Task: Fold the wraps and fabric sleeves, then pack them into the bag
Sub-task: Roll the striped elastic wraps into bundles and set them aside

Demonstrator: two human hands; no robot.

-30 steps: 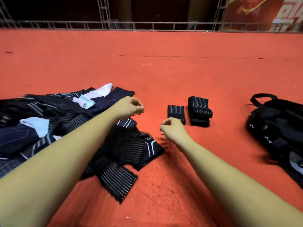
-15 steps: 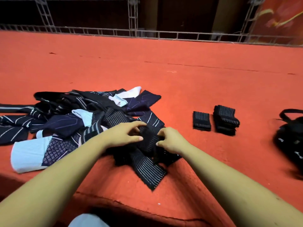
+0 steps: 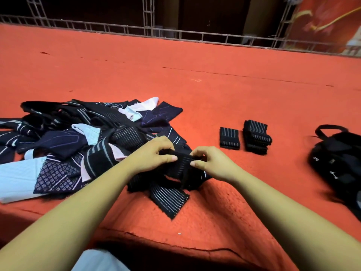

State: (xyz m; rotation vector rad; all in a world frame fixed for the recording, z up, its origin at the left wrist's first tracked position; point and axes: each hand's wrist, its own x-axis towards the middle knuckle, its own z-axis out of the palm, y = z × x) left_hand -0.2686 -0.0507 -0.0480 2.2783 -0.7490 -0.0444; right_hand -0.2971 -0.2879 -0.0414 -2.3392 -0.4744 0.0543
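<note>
With left hand (image 3: 154, 153) and right hand (image 3: 211, 163), pinching opposite ends of black white-striped elastic wrap (image 3: 183, 163), stretched left-to-right along its long axis. Sitting at right edge of dark tangled fabric pile (image 3: 78, 133); folded black stack (image 3: 256, 135) further right, nearer right hand, so probably heading there.

Red carpet (image 3: 195, 55), metal truss (image 3: 175, 35), perhaps banner (image 3: 322, 22).

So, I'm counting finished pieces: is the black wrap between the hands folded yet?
Not folded. The left hand and right hand pinch the black wrap at its top; the rest droops loose.
</note>
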